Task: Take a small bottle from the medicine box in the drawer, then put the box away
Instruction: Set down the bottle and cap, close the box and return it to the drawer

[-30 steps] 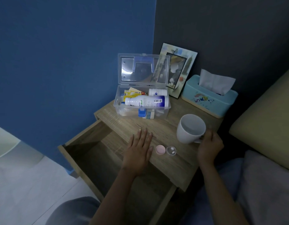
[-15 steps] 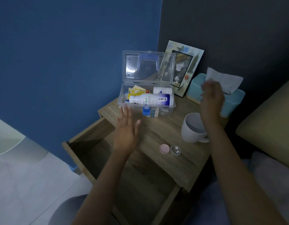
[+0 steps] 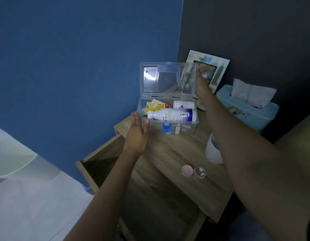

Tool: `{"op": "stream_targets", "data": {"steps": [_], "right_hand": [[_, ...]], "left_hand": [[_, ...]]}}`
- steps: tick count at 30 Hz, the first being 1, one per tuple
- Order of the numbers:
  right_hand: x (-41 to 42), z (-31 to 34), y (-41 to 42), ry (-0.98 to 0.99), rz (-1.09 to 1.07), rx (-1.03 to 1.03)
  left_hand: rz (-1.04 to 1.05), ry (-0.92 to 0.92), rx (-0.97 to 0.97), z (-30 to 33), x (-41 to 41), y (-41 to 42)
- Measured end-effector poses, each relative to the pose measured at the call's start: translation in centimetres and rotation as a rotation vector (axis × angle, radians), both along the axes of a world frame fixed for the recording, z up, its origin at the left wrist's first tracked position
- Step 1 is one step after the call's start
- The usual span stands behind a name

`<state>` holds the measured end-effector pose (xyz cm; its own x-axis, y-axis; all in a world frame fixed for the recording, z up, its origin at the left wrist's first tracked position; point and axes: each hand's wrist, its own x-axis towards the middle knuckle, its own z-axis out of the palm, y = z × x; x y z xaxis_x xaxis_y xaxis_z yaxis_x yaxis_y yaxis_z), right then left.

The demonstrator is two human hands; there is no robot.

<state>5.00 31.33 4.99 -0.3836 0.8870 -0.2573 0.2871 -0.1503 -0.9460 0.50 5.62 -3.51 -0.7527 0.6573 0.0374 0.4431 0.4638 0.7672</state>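
A clear plastic medicine box [image 3: 192, 126] stands on the wooden nightstand [image 3: 171, 150], its lid [image 3: 168, 79] upright and open. Inside lie a long white bottle [image 3: 171, 115], a smaller white bottle [image 3: 183, 104] and yellow packets [image 3: 155, 106]. My left hand [image 3: 136, 134] is open, fingers at the box's left front corner. My right hand [image 3: 200, 82] reaches up to the lid's right edge, fingers stretched; whether it touches the lid I cannot tell. A small clear bottle [image 3: 200, 172] and its pink cap [image 3: 187, 170] sit on the nightstand's front part.
The drawer [image 3: 105, 164] below the top is pulled out. A white mug [image 3: 213, 152] stands under my right forearm. A light blue tissue box [image 3: 246, 108] and a picture frame [image 3: 213, 70] are at the back right, against the dark wall.
My left hand went from flat on the nightstand forward to the box's left corner. My right hand left the mug and rose to the lid's right edge. The camera moved closer.
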Motion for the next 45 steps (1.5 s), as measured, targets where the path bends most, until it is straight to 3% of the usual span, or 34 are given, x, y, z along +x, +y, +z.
{"op": "stream_targets", "data": {"steps": [9, 17, 23, 27, 32, 37, 40, 42, 45], "right_hand": [[3.8, -0.7, -4.8, 0.337, -0.079, 0.023], [6.6, -4.9, -11.0, 0.134, -0.23, 0.259], [6.7, -7.3, -11.6, 0.055, -0.298, 0.305], [6.5, -7.7, -11.1, 0.076, -0.273, 0.356], [6.0, -8.2, -10.2, -0.075, -0.089, 0.569], [6.2, -8.4, -10.4, -0.082, -0.107, 0.594], [6.1, -8.5, -10.3, -0.054, -0.108, 0.583], [6.1, -8.7, -10.3, -0.047, -0.117, 0.59], [5.9, -8.8, -10.3, -0.031, -0.136, 0.603]], "left_hand": [[0.049, -0.161, 0.152, 0.8, 0.4, -0.2], [0.194, -0.186, 0.316, 2.2, 0.1, 0.6], [0.152, -0.069, 0.209, 2.6, -0.4, 2.0], [0.179, -0.055, 0.248, 1.9, -0.6, 2.1], [0.206, -0.102, 0.304, 1.5, -0.9, 2.2], [0.172, -0.137, 0.289, 1.5, -1.0, 2.0], [0.198, -0.007, 0.234, 1.0, 0.2, 1.8], [0.286, 0.098, 0.333, 0.1, 2.3, 1.5], [0.349, 0.064, 0.393, -0.9, 4.8, 1.8]]}}
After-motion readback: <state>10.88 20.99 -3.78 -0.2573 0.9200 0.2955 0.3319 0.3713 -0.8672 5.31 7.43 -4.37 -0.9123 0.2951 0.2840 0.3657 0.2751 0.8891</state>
